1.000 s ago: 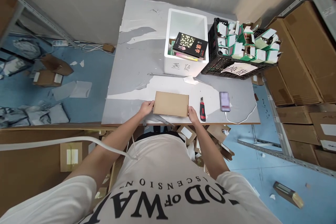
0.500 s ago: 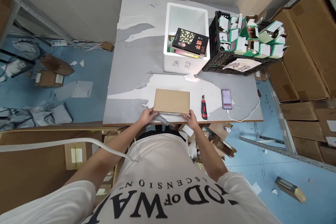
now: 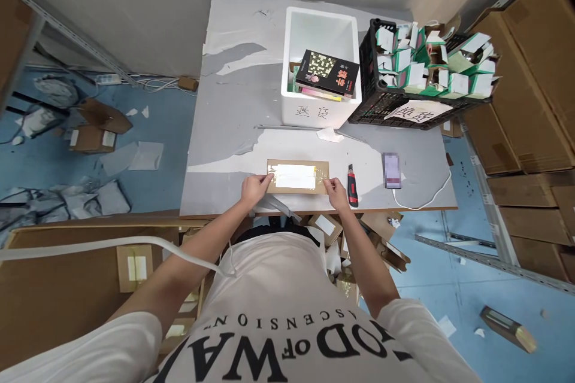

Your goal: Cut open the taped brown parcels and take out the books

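A small brown cardboard box (image 3: 296, 190) is tipped up at the front of the table, its taped side with a white label facing me. My left hand (image 3: 255, 189) grips its left end, thumb on the taped face. At the opposite end my right hand (image 3: 336, 192) holds it the same way, fingers closed on the edge. Just right of that hand lies a red and black utility knife (image 3: 353, 187). Below the box, a loose grey strip (image 3: 278, 206) of the torn table covering hangs at the front edge.
Farther back on the table (image 3: 229, 108) stand a white foam box (image 3: 318, 109) with books and a black crate (image 3: 366, 96) full of small opened boxes. A phone (image 3: 392, 170) with a white cable (image 3: 431, 200) lies right. A large carton (image 3: 54, 305) is at my left.
Both hands have turned the box, so its plain broad face is replaced by the taped, labelled side. My grip has moved up slightly at both ends.
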Available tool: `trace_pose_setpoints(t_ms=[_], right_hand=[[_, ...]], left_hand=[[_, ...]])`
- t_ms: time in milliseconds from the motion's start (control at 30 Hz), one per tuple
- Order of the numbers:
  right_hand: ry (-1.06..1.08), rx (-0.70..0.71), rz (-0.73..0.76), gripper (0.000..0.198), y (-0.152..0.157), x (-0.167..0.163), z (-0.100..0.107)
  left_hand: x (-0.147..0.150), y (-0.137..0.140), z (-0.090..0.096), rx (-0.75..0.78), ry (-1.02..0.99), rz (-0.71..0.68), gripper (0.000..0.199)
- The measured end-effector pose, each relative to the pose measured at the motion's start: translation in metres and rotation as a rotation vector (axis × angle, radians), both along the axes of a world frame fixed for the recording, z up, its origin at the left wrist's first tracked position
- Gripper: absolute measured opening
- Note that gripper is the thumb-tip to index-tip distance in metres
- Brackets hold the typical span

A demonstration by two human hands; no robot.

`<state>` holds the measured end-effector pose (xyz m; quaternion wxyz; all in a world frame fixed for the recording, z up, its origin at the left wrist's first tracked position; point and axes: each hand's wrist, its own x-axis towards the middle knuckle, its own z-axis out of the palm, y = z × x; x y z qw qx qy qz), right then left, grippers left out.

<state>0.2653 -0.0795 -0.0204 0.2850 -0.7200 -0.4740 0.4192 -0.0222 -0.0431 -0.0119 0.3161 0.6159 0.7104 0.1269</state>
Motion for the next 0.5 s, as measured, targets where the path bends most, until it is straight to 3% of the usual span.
trace_pose_setpoints(t_ms=[133,233,333,433,500], right_hand=[[-0.003,-0.006,0.019,0.046,0.003,0.013,-0.012],[-0.206,-0.015,-0.088,0.045,0.003,0.041,-0.026],[-0.470,-0.156,-0.198,0.050,0.001,0.069,-0.042],[-0.562,-0.320,-0.159,0.059,-0.001,0.083,-0.054],[-0.583,-0.339,-0.140,0.056,0.000,0.085,-0.058]], left_hand=[[-0.002,0.001,-0.003,0.013,-0.015,0.005,0.059],[-0.001,0.000,-0.003,0.014,-0.028,0.023,0.060],[0.000,-0.001,-0.001,-0.006,-0.010,0.034,0.064],[0.001,-0.002,0.003,-0.035,-0.003,0.030,0.065],[0.000,-0.004,0.005,-0.068,-0.022,0.017,0.062]])
